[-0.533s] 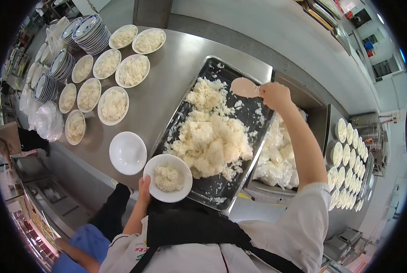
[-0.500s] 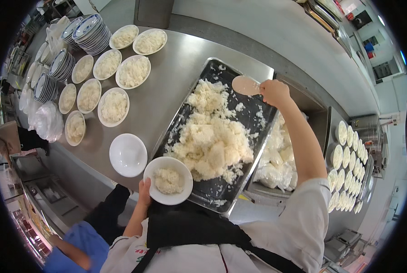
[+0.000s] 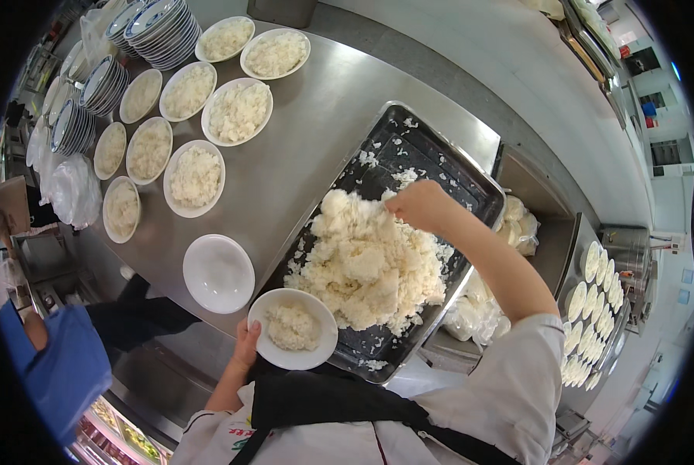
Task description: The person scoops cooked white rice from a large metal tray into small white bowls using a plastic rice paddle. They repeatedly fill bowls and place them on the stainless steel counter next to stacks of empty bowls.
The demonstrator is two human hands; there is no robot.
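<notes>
Lettering (image 3: 241,434) in red and green sits on the white shirt (image 3: 510,380), too small to read. Left hand (image 3: 245,345) is clamped on one bowl (image 3: 289,361) part-filled with rice (image 3: 362,271), just beside the tray (image 3: 440,147); its fingers underneath are hidden. Right hand (image 3: 423,205) is clenched at the upper edge of the mound in the tray; the paddle it gripped half a second ago is now lost from view. Nine filled bowls (image 3: 196,211), one white bowl (image 3: 218,273) and four plate stacks (image 3: 165,43) stand on the table (image 3: 324,124). Far right, more white dishes (image 3: 591,310) crowd too tightly to count. Bags (image 3: 471,318) are partly hidden by the forearm; a co-worker (image 3: 64,372) in blue is cut off.
</notes>
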